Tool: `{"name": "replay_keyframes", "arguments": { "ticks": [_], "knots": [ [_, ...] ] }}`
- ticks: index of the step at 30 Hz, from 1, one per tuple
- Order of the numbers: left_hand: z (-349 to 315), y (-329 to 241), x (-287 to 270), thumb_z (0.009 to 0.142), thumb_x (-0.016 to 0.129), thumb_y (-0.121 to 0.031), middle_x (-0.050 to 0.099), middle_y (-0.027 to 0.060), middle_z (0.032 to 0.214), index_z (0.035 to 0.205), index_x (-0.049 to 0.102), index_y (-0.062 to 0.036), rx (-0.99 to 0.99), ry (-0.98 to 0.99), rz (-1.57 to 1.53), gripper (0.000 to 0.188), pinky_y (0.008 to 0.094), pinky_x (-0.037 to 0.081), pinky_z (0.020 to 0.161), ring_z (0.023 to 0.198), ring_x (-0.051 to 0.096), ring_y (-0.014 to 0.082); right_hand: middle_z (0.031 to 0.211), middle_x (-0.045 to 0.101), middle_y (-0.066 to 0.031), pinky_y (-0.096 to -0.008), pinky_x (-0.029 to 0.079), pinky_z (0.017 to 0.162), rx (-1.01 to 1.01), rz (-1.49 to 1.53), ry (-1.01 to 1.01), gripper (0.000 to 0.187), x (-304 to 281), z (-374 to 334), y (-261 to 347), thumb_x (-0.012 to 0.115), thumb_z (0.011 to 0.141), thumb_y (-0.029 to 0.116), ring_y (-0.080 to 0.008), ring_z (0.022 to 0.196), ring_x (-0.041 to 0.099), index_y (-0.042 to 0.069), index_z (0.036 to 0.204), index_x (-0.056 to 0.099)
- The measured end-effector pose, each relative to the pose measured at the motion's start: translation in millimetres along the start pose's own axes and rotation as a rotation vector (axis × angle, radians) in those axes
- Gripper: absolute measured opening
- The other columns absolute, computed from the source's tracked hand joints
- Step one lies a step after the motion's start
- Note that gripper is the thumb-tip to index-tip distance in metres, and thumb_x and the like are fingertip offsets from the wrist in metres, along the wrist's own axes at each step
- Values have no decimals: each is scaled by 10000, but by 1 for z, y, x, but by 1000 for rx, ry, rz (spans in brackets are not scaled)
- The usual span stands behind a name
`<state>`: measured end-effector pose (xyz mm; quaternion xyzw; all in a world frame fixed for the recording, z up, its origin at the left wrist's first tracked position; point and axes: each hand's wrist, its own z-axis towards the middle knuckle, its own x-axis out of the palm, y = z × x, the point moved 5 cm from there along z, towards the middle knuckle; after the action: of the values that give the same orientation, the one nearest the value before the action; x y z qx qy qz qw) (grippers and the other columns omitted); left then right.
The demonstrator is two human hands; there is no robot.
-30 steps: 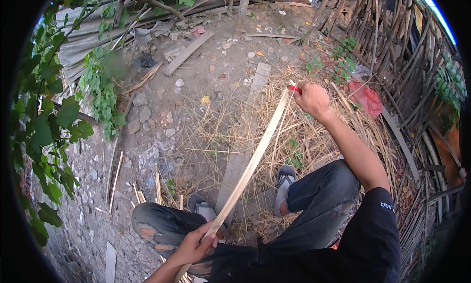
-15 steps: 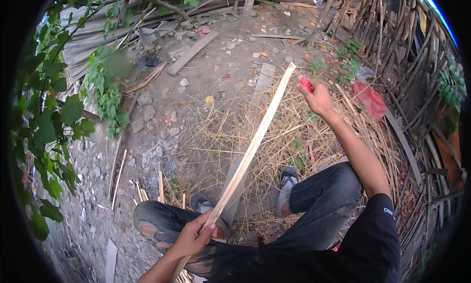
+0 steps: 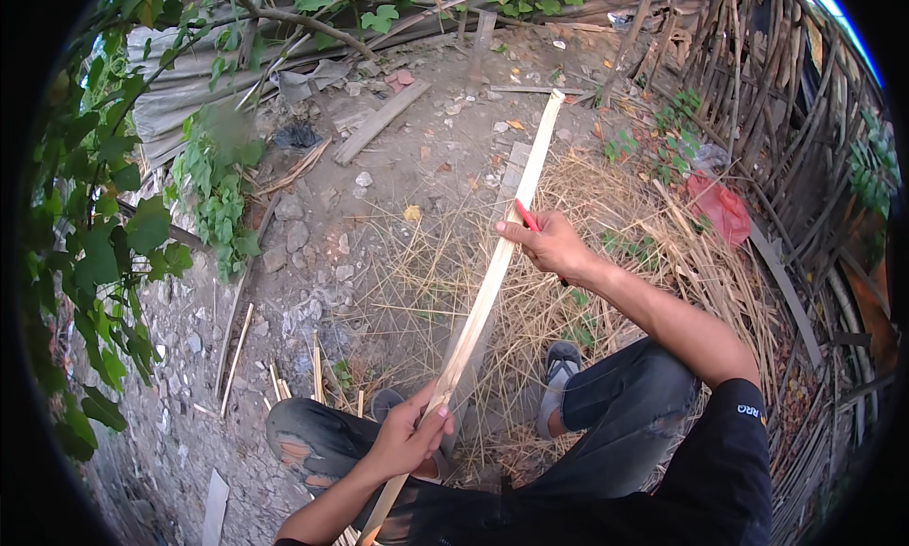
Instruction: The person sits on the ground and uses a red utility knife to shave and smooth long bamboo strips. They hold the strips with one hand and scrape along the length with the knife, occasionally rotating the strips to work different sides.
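Note:
A long pale strip of split bamboo or wood (image 3: 480,304) slants up and away from my lap toward the far centre. My left hand (image 3: 405,442) is closed around its lower part, thumb on top. In my right hand (image 3: 557,247) is a red-handled knife (image 3: 526,216), held against the strip's upper half with the thumb at the strip's near side. The knife's blade is hard to make out there. The strip's far end stands free above the ground.
Thin shavings (image 3: 606,224) litter the ground ahead and to the right, near a red plastic bag (image 3: 717,210). Several cut sticks (image 3: 317,366) stand by my left knee. A stick fence (image 3: 757,82) borders the right; leafy branches (image 3: 95,252) hang at left.
My right hand with the knife has come nearer and to the left, from beside the strip's far tip onto the strip. My left hand and the strip have shifted slightly to the right.

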<state>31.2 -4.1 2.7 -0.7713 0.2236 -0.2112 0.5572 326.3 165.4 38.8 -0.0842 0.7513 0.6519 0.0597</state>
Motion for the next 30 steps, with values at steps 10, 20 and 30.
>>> {"name": "replay_keyframes", "arguments": {
  "ticks": [10,20,30],
  "knots": [
    [32,-19,3,1110,451,-181,578,28,864,1609,304,-134,-11,-55,-61,522,216,365,458,515,405,41,545,525,-1,-332,416,494,-90,-388,200,620,49,-19,5,815,828,589,-114,539,526,43,610,619],
    [49,-21,-1,1111,445,-195,577,20,868,1603,312,-163,-1,-134,-110,510,210,372,463,522,418,36,602,601,-89,-389,479,564,-163,-493,345,598,86,-32,11,808,827,589,-191,583,601,0,784,709],
    [47,-15,-14,1107,452,-175,580,29,891,1595,310,-161,56,-162,-253,509,203,351,456,515,412,33,709,619,-220,-465,486,651,-394,-584,423,491,87,-46,26,532,1052,437,-352,652,623,-42,993,621]
  ]
}}
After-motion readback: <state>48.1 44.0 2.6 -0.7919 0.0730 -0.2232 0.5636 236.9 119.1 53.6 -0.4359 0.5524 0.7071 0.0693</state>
